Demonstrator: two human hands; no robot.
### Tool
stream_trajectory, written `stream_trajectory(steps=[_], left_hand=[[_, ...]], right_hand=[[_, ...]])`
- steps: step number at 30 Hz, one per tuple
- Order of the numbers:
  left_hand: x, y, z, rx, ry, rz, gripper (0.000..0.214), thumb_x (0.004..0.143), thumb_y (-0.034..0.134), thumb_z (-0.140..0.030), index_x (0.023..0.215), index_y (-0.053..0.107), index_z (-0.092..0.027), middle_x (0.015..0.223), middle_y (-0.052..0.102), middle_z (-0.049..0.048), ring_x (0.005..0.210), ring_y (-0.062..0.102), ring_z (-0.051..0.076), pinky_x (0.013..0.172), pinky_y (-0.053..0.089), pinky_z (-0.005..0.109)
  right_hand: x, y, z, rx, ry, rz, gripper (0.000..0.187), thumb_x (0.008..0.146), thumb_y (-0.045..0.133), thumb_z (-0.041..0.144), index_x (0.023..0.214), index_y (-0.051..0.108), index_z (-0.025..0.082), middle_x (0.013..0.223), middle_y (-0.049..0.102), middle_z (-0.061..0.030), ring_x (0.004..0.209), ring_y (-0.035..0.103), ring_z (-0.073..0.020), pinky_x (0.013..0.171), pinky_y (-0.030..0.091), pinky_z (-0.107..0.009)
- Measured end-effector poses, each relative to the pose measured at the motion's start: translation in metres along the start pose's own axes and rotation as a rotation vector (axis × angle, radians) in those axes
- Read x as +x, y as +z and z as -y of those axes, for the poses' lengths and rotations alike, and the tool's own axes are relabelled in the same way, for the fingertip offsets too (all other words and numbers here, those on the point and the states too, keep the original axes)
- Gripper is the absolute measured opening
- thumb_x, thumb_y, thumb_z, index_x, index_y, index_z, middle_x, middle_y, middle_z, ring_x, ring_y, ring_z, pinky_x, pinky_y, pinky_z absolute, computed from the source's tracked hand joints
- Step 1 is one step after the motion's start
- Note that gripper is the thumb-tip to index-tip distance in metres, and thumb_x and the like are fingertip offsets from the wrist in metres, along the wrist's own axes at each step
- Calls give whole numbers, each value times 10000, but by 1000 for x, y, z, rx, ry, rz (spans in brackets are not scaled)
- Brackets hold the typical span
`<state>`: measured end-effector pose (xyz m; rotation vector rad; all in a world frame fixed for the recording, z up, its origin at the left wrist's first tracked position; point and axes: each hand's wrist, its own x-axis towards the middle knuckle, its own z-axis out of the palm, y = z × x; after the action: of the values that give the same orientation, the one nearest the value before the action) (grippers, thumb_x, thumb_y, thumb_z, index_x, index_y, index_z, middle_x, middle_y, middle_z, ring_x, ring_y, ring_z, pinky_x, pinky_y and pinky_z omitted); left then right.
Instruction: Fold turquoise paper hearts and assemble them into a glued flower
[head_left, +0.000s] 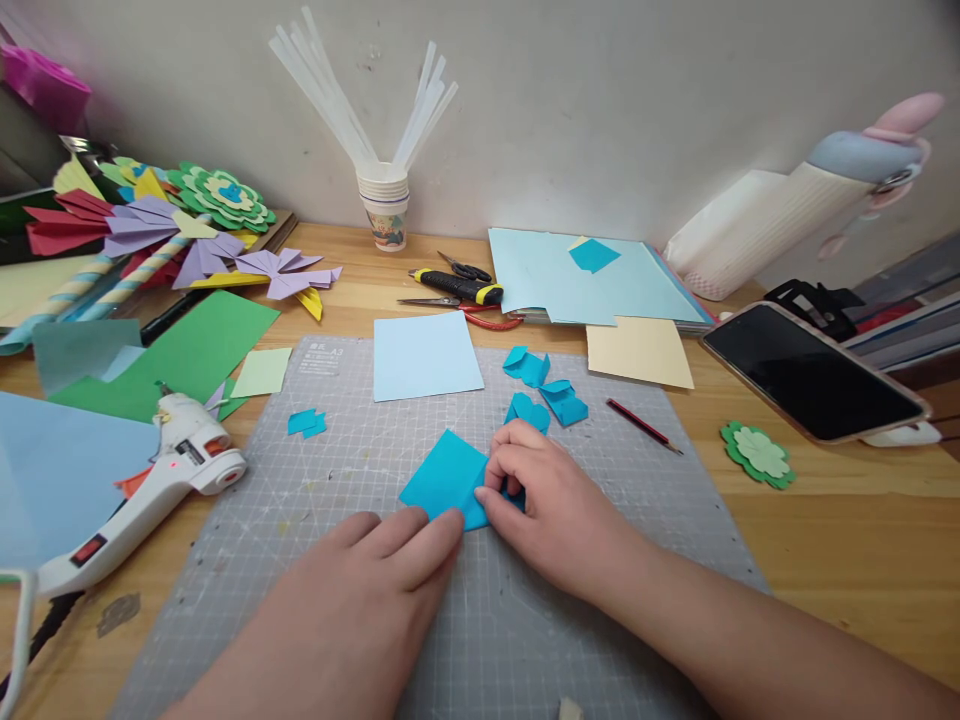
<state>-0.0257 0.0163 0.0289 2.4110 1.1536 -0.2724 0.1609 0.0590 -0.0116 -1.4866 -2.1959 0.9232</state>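
Observation:
A bright blue paper square (pixel 448 470) lies tilted on the grey cutting mat (pixel 337 600). My left hand (pixel 382 570) presses its near edge, fingers curled together and the thumb hidden. At the paper's right side, my right hand (pixel 551 490) has thumb and fingertips closed on it; a dark blue bit shows under those fingers, its shape partly covered. Just beyond my right hand sit small folded blue paper pieces (pixel 564 401), one partly hidden by my knuckles. Two little blue paper scraps (pixel 306 423) rest on the mat to the left.
A white glue gun (pixel 169 480) with a red light lies left. A pale blue sheet (pixel 427 356), a cutter (pixel 457 286), and scissors (pixel 469 268) are at the back. Rightward are a pencil (pixel 643 426), a green paper flower (pixel 757 454) and a phone (pixel 814 370). Straws stand in paper cups (pixel 386 215).

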Motion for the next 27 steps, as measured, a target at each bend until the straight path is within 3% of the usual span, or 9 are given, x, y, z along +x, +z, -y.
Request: stream_trajectory(steps=[4, 21, 27], left_hand=[[1, -2, 0, 42, 27, 68, 473, 798, 438, -133, 1234, 606, -203, 1359, 552, 66, 1098, 578, 255, 903, 475, 399], [1, -6, 1, 18, -1, 45, 497, 768, 470, -97, 1233, 608, -208, 1362, 553, 61, 1109, 576, 251, 931, 445, 408], [-2, -1, 4, 14, 21, 53, 480, 798, 466, -157, 1263, 582, -200, 1361, 553, 74, 1139, 561, 252, 939, 440, 409]], right_hand=[[0, 1, 0, -5, 4, 2, 177, 793, 546, 71, 661, 494, 176, 829, 506, -8, 771, 499, -148, 698, 390, -318], [2, 1, 0, -50, -21, 0, 155, 805, 549, 95, 683, 504, 178, 841, 520, -14, 777, 508, -153, 704, 394, -317], [-14, 0, 6, -269, -124, -47, 82, 863, 517, 210, 814, 578, 187, 873, 583, -55, 756, 541, -202, 653, 400, -344]])
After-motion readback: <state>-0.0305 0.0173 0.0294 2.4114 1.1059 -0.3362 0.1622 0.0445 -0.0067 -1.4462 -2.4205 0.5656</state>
